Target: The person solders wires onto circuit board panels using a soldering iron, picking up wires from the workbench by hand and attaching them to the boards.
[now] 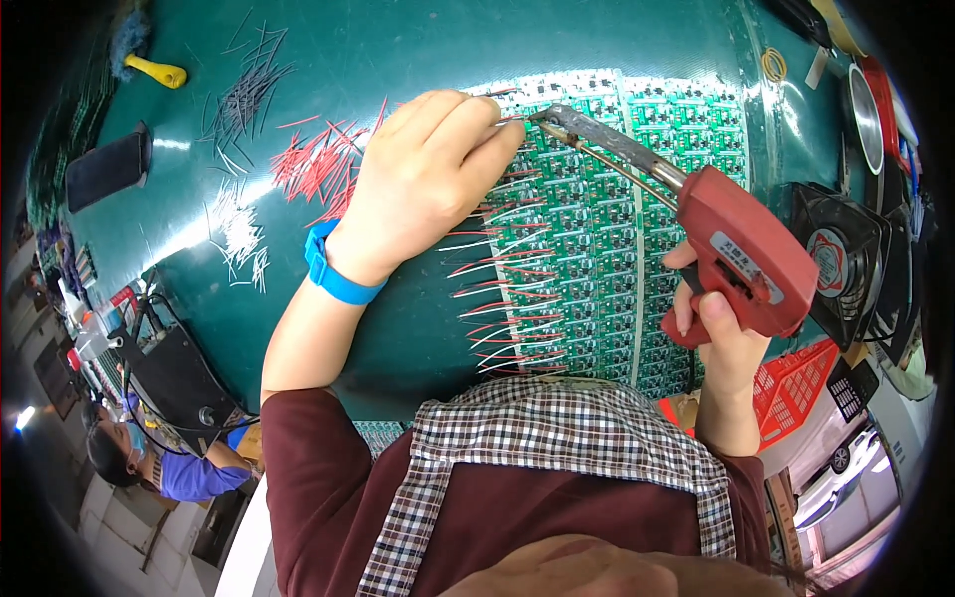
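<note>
My right hand [724, 338] is wrapped round the grip of a red soldering gun [746, 254]. The gun's tip [542, 116] points left, down at the upper left part of a panel of green circuit boards [607, 249]. Close to that tip, the fingers of my left hand [428, 164] are pinched together on a thin wire, mostly hidden by the fingertips. Red and white wires [507, 269] stick out leftward from the panel's left edge, in rows below my left hand. A blue band [338, 271] circles my left wrist.
Left of my hand lie piles of red wires [316, 164], white wires [239, 234] and black wires [247, 95] on the green mat [398, 45]. Further left are a dark phone [107, 169] and a yellow-handled brush [154, 70]. A fan [841, 264] stands right; another person [189, 468] sits lower left.
</note>
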Tool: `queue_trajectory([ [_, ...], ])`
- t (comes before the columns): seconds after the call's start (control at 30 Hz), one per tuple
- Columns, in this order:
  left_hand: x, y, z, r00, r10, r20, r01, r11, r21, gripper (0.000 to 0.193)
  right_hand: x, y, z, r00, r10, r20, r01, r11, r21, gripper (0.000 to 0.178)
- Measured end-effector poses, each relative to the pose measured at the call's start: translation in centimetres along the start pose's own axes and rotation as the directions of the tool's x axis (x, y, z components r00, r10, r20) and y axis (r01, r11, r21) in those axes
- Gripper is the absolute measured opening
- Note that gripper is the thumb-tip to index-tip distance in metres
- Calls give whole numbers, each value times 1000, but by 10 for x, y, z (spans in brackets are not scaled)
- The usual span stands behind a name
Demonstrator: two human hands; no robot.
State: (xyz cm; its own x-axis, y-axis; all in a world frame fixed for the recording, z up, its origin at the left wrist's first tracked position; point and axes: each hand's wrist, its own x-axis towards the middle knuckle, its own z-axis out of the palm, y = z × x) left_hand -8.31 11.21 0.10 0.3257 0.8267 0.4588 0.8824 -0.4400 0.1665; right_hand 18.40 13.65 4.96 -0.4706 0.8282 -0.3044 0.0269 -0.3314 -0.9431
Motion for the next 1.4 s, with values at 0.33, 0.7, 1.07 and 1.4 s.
queue_trajectory([
  [0.33,0,-1,3,999,32,-25,-30,998,49,21,-1,1,0,999,40,-7,-40,999,-4,48],
  [0.7,-1,-1,4,999,37,-22,-36,998,48,22,0,-1,-1,998,-56,-40,57,998,27,49],
  [1.07,2,2,2,998,62,-16,-60,992,108,18,-4,-2,-2,997,-64,-34,65,997,47,48],
  [1.4,-3,1,-29,996,-25,91,13,992,124,22,-2,-7,-1,995,-97,-27,98,995,30,48],
])
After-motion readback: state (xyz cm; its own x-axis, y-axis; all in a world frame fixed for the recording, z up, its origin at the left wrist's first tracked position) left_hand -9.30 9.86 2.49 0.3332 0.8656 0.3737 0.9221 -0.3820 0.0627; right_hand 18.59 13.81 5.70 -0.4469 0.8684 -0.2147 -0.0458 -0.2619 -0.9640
